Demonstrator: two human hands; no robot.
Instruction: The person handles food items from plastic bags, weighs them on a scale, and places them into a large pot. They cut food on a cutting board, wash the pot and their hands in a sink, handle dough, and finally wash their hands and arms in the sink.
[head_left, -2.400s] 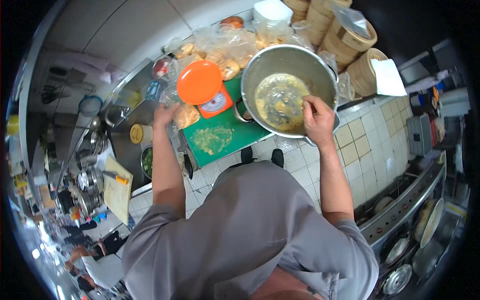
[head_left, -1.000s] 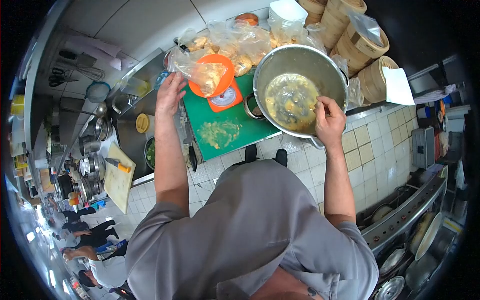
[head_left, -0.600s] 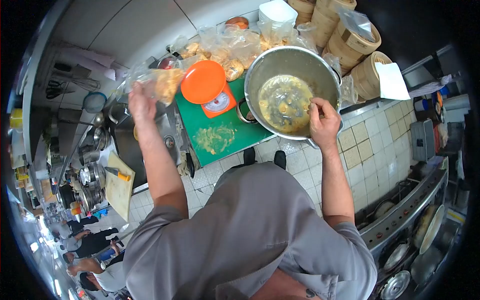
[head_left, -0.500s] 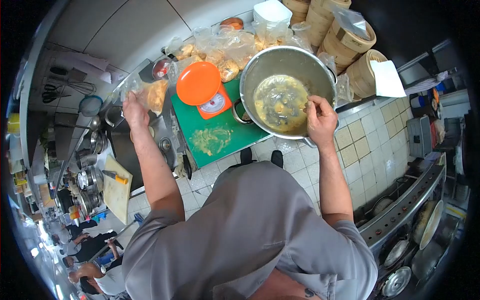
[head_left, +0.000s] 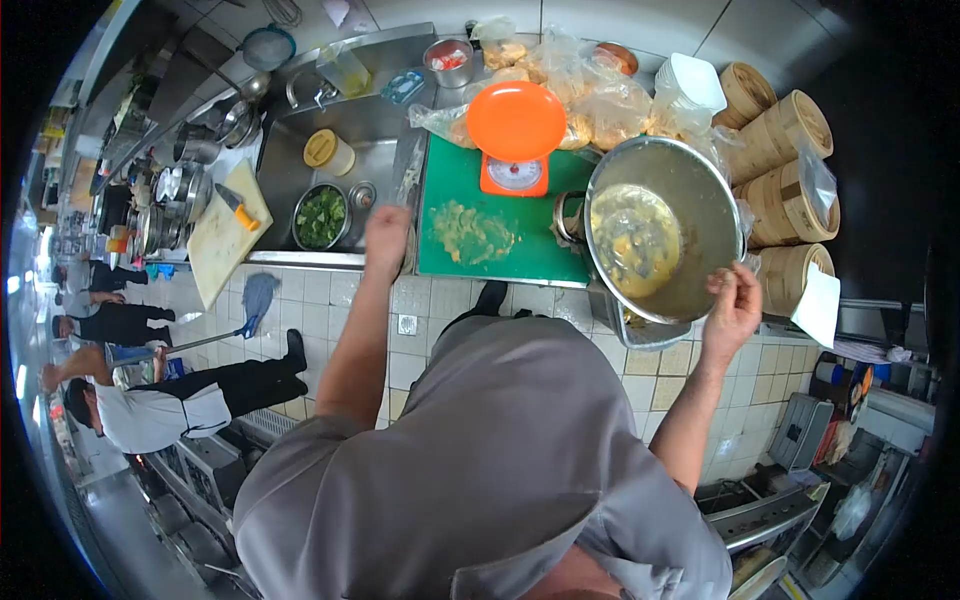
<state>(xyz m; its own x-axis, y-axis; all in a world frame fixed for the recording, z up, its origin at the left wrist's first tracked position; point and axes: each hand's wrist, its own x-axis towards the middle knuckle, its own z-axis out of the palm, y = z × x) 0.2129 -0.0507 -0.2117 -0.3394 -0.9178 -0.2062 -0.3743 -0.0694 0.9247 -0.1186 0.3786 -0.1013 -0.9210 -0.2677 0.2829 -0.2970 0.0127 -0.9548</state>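
My left hand (head_left: 388,240) is closed in a loose fist between the sink and the green cutting board (head_left: 440,220); no object shows in it. My right hand (head_left: 735,305), its fingers curled together, is at the near right rim of a large steel pot (head_left: 710,190). Whatever those fingers hold is hidden. Yellowish, wet-looking contents (head_left: 632,235) cover the pot's bottom. An orange dial scale (head_left: 516,112) stands on the board, near a smear of pale yellow residue (head_left: 470,232). Left of its pan lies a clear plastic bag (head_left: 438,120).
More bags of orange-yellow food (head_left: 610,110) line the wall beside bamboo steamers (head_left: 785,135) and white containers (head_left: 690,88). The sink (head_left: 385,145) holds a bowl of greens (head_left: 321,217) and a yellow-lidded tub (head_left: 328,152). A knife (head_left: 238,207) rests on a white board (head_left: 215,250). A person (head_left: 160,410) stands at left.
My left hand has let go of the bag of orange food and come down toward the counter's front edge. My right hand has moved from inside the pot to its rim. The view has turned left.
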